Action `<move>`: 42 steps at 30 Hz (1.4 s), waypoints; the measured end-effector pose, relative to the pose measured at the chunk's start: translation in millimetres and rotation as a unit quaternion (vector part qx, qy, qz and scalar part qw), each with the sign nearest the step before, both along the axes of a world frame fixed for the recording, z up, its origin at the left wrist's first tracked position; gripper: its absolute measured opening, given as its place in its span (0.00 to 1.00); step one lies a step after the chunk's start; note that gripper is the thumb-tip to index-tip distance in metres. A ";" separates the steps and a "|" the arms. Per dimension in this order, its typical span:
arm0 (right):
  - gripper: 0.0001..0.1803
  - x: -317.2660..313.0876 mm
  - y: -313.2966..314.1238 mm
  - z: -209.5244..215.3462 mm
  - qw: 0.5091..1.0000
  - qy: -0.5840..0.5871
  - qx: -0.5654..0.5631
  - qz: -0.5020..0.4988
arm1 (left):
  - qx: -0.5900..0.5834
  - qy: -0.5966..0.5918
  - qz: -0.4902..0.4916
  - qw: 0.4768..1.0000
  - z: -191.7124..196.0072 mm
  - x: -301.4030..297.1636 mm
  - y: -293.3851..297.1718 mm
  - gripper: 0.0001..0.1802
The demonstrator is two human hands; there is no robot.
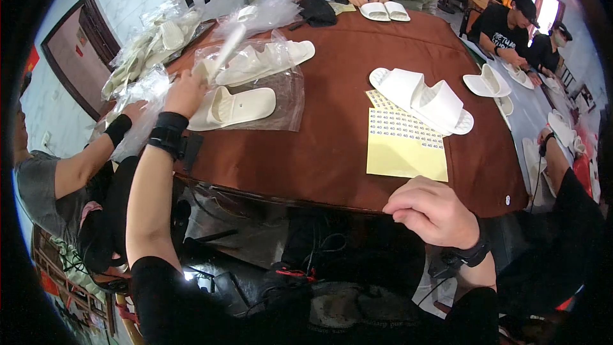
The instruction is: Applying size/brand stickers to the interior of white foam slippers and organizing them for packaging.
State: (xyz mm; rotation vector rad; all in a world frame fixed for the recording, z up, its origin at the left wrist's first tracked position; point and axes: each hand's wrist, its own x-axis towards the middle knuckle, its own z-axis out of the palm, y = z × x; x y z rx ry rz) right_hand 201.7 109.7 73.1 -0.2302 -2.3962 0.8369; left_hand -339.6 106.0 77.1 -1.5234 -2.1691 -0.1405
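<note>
Head view, and honestly it's all about the left side of this brown-covered counter (332,147). Left hand (185,94) is up there, fingers closed around the near end of a raised slipper (228,49), as far as I can make out, since that bit's kinda blurry. The raised slipper tilts up, long axis running from the grip toward the far right, over the clear plastic bags. Just right of that hand, a flat slipper (255,103) lies lengthwise left to right on its bag (290,105), with another white slipper (295,52) on the far side of it.

Right hand (433,212) is well apart from all that, at the near edge, fingers curled in and tips pressed together; can't tell if anything tiny is pinched in there. It's the nearer hand to the yellow label sheet (407,156), which lies just beyond it. Past that, the pair of white slippers (418,97) overlaps the sheet's far part, long axis slanting from far left to near right. So left hand's nearest the bagged stuff, right hand's nearest the sheet and pair.
</note>
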 end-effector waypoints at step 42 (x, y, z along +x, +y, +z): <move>0.30 15.5 42.4 -27.4 0.834 0.147 -0.526 -0.077 | 0.030 0.222 -0.493 0.840 -2.2 256.6 0.8 0.13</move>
